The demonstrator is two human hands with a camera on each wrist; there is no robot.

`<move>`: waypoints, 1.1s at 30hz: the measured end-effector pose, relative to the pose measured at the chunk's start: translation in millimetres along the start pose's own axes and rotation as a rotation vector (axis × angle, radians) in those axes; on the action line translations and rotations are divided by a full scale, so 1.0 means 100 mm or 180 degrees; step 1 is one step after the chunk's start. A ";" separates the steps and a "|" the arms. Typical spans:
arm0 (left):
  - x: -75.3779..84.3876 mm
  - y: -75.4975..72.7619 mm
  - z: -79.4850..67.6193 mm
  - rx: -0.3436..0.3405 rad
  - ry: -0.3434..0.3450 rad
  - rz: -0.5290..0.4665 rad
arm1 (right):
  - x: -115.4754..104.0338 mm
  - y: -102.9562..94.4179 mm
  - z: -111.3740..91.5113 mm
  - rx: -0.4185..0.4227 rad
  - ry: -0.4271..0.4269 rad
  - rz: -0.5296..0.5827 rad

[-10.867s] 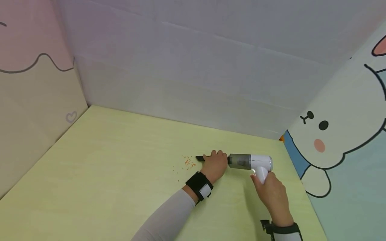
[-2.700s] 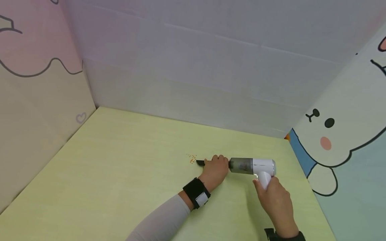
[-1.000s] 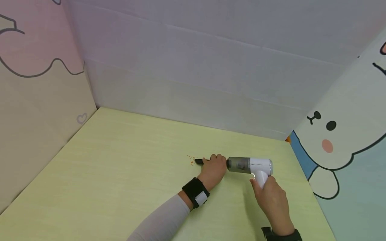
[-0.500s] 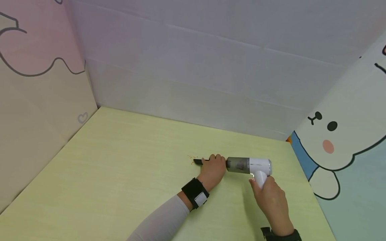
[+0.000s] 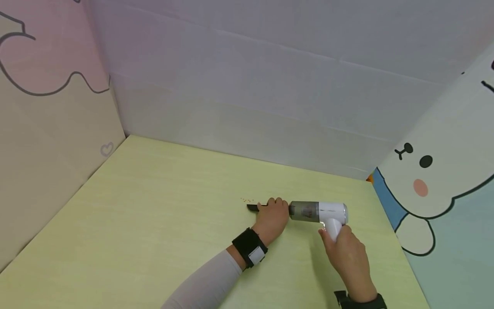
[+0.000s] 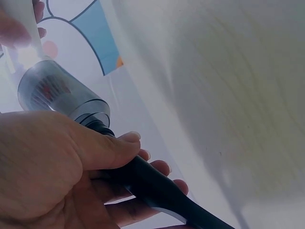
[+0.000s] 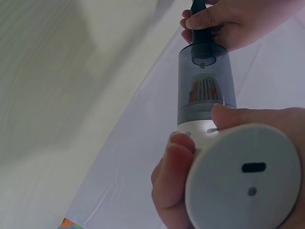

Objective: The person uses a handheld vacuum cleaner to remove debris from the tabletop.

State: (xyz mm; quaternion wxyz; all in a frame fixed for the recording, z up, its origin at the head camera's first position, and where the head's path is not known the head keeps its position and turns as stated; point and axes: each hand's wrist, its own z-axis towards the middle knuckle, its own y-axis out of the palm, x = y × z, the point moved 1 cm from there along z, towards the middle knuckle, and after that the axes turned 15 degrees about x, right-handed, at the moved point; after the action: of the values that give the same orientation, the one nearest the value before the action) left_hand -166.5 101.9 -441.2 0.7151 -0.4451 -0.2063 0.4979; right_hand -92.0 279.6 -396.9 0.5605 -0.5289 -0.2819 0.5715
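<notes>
A white handheld vacuum cleaner (image 5: 331, 210) with a clear grey dust cup (image 5: 305, 210) is held level over the table. My right hand (image 5: 349, 257) grips its white handle. Curled round the black nozzle (image 6: 152, 183) is my left hand (image 5: 273, 219), with the thumb on top in the left wrist view. The nozzle's tip points left, just below a few tiny orange bits (image 5: 247, 200) on the table. Orange bits also show around the filter (image 7: 205, 90) inside the cup. Its round rear end fills the bottom of the right wrist view.
The pale yellow table (image 5: 154, 214) stretches out to the left and front. A plain back wall (image 5: 231, 86) stands behind it, with printed cartoon panels on the left (image 5: 50, 128) and right (image 5: 455, 150). Both wrists wear black straps.
The wide scatter of orange bits has shrunk to a short row above the nozzle tip. Over the last second the nozzle has shifted slightly left. Both hands keep their grips.
</notes>
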 end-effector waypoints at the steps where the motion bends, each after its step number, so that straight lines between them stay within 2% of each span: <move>1: 0.00 -0.02 0.00 0.0037 0.0011 0.0034 | 0.00 0.00 0.00 -0.0006 -0.0014 0.0007; 4: -0.01 -0.06 -0.01 0.0092 0.0046 0.0097 | 0.00 -0.02 0.00 -0.0013 -0.0033 0.0001; 8: 0.02 -0.07 0.03 0.0052 0.0095 0.0040 | 0.01 -0.04 0.01 0.0042 0.0033 -0.0048; 14: 0.08 0.02 0.12 -0.0071 0.0147 -0.0079 | 0.05 -0.08 0.02 0.0205 0.0044 -0.0086; 17: 0.10 0.05 0.15 -0.0093 0.0124 -0.0146 | 0.06 -0.08 0.02 0.0196 0.0089 -0.0111; 25: 0.05 0.11 0.22 -0.0251 0.0170 -0.0314 | 0.06 -0.03 0.06 0.0261 0.0143 -0.0129; 33: 0.01 0.20 0.23 -0.0339 0.0070 -0.0423 | 0.03 0.02 0.11 0.0124 0.0231 -0.0138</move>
State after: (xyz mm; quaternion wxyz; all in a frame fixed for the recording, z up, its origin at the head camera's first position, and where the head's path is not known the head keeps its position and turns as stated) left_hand -193.5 114.7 -445.9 0.7241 -0.4733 -0.2537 0.4328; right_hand -102.0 284.7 -396.1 0.5928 -0.5321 -0.2616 0.5450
